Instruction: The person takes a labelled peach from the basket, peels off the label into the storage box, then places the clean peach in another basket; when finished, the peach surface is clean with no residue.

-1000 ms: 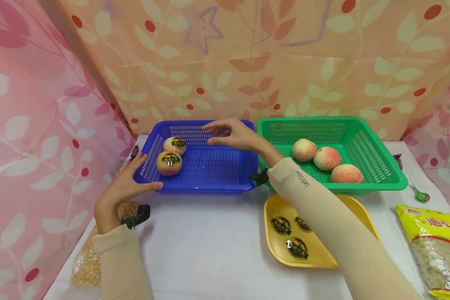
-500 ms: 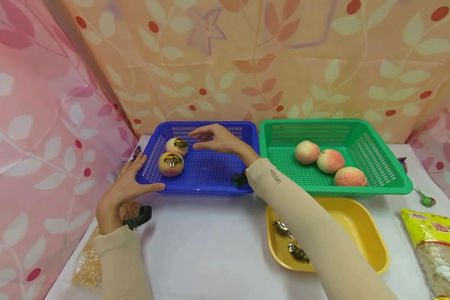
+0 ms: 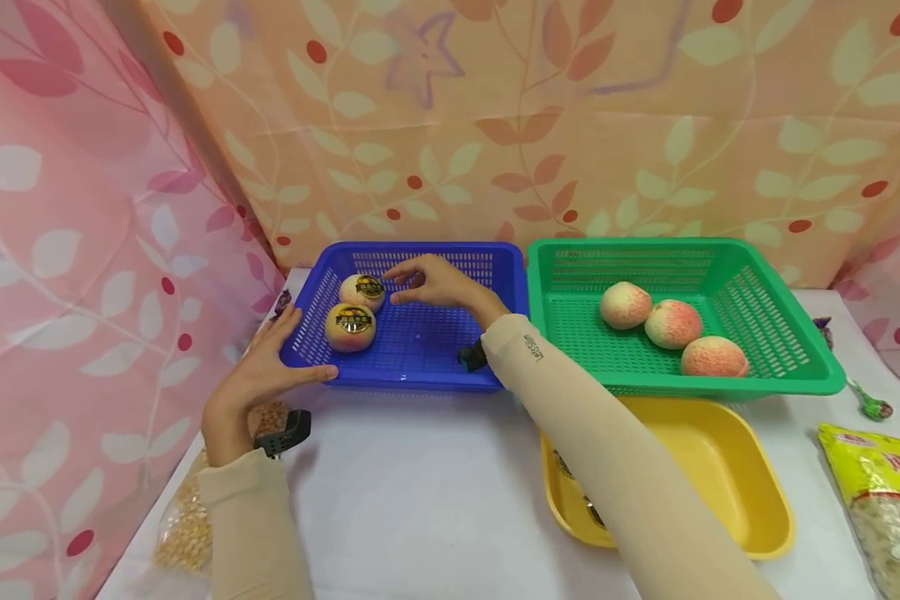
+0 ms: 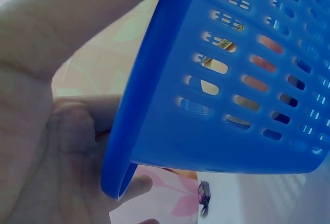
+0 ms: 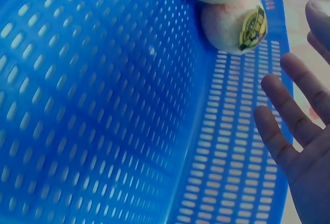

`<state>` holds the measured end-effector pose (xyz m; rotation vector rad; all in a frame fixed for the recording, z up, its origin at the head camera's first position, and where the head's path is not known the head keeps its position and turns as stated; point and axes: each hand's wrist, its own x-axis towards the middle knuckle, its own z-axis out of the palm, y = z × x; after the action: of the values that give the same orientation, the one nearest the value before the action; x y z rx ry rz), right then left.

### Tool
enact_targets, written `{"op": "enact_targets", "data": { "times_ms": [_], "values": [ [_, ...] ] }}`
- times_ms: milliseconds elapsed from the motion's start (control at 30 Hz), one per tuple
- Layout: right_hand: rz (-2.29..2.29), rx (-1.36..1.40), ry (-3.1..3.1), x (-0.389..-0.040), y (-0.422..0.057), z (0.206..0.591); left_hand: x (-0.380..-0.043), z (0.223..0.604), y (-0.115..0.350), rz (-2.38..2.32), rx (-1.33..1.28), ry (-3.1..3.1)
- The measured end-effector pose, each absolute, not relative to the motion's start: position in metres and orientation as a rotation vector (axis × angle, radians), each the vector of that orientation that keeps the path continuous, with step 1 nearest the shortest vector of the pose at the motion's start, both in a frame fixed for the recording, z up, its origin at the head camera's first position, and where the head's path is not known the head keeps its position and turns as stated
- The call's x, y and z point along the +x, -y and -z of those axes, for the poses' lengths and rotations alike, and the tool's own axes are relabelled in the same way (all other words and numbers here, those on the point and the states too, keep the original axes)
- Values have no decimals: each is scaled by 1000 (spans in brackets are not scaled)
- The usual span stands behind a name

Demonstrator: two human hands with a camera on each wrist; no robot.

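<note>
In the head view, two peaches with black-and-gold stickers, a front one point(image 3: 349, 328) and a back one point(image 3: 356, 290), lie at the left of a blue basket point(image 3: 420, 380). My right hand point(image 3: 437, 282) hovers over that basket, its fingertips close to the back peach and nothing between them. The right wrist view shows those fingers spread, apart from the stickered peach point(image 5: 227, 28). At the basket's front left corner is my left hand point(image 3: 258, 367), thumb extended along the front rim and fingers by the left side. The left wrist view shows its palm against the blue rim point(image 4: 142, 90).
A green basket point(image 3: 720, 386) holds three peaches point(image 3: 673, 324) without stickers. In front stands a yellow tray point(image 3: 765, 500) with stickers, partly hidden by the right sleeve. A yellow bag point(image 3: 888, 508) and lollipop point(image 3: 874, 408) lie right; a bag of kernels point(image 3: 183, 529) lies left.
My right hand has moved left across the blue basket to beside the back peach. The left hand stays at the corner; the whole view has shifted slightly.
</note>
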<state>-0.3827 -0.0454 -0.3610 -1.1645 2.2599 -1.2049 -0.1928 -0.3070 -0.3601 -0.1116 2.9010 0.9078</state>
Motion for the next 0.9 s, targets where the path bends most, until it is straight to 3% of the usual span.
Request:
{"op": "enact_targets", "data": {
  "times_ms": [900],
  "values": [
    [776,-1383,-2094,-368,101,370,-195,362,306,-977,-101,-2885]
  ]
}}
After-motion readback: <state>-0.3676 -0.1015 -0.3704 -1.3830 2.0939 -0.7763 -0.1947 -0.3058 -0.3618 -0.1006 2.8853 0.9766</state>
